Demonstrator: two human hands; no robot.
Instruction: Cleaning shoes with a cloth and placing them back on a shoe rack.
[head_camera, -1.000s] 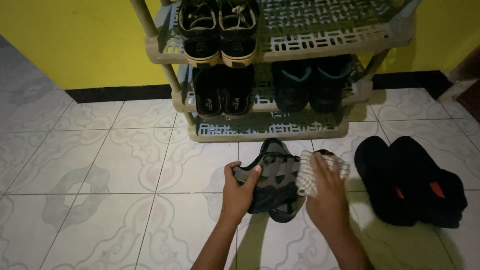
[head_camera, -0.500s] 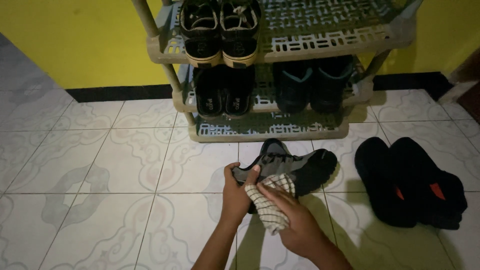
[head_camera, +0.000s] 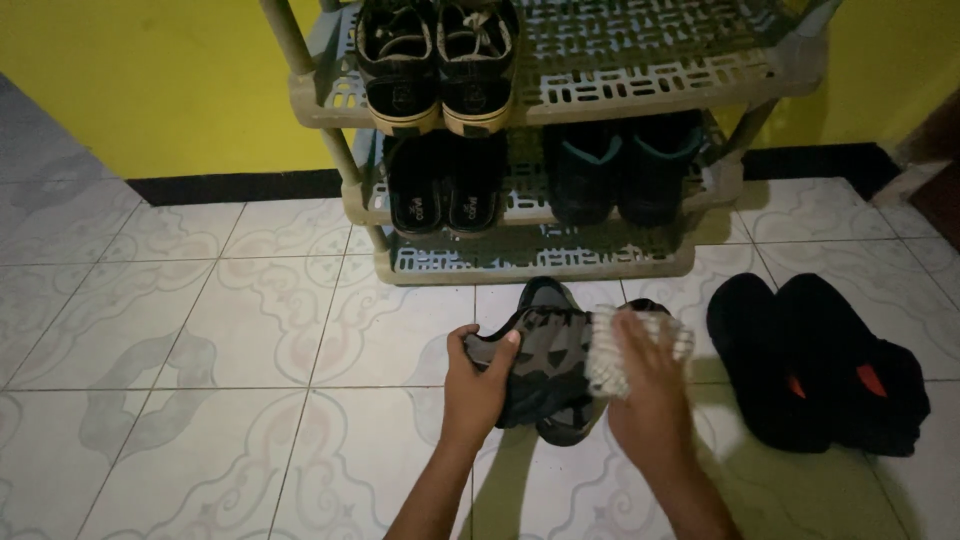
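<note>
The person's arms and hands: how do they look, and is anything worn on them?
Both forearms are bare, with no sleeves in view. The left hand and the right hand wear no gloves. No watch, ring or bracelet shows, though the light is dim.

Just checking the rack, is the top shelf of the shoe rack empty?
No, a pair of dark shoes sits on the top shelf.

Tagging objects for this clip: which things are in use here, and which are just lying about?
In use:
- camouflage shoe, gripped by the left hand
- white cloth, pressed on the shoe by the right hand

Lying about:
- pair of black shoes on the floor tiles
- shoe rack against the wall, with three pairs on it
</note>
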